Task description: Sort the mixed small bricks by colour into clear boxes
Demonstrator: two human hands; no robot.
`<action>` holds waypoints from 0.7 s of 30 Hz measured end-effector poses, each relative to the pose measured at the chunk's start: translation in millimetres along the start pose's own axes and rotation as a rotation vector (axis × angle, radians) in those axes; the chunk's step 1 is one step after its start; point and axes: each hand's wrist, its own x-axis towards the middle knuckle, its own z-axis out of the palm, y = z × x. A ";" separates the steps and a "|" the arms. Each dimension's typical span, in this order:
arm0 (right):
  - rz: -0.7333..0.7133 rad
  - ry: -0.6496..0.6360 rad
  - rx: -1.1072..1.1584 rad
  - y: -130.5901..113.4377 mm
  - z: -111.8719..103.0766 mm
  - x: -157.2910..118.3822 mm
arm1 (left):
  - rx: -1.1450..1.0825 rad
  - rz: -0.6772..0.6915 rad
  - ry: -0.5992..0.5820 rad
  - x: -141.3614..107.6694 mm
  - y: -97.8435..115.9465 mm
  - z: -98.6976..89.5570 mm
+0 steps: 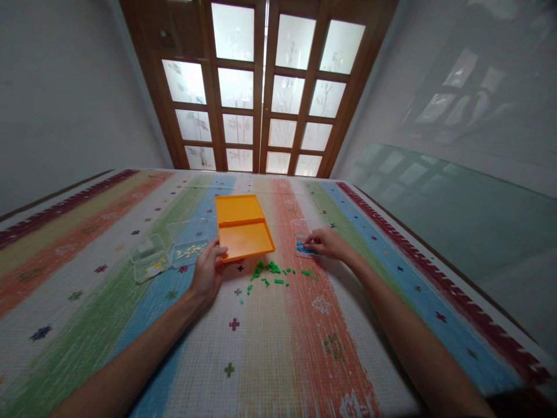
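An open orange case (246,239) is held at its lower left corner by my left hand (209,268), thumb over the rim; its inside looks bare. To the right, the closed fingers of my right hand (325,242) reach into a small clear box (300,252) with blue pieces (304,248). Whatever the fingertips pinch is too small to make out. Loose green pieces (273,267) lie scattered on the cloth between the hands, just below the case.
Left of the case stand two open clear boxes, one with pale pieces (190,251) and one with yellow pieces (155,267). A striped cloth (270,342) covers the table. Wood-framed glass doors (261,87) are beyond it, with walls on both sides.
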 end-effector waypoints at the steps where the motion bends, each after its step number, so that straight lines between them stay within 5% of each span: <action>1: 0.001 -0.007 -0.007 1.1 0.2 -0.6 | 0.003 0.000 -0.001 0.5 -0.3 -0.4; 16: 0.053 0.092 -0.016 -5.2 -14.9 -19.5 | -0.012 -0.029 0.005 -0.9 0.4 2.1; 21: -0.082 0.046 0.089 -25.2 -9.8 -44.4 | -0.036 -0.041 -0.024 -0.1 -3.2 1.8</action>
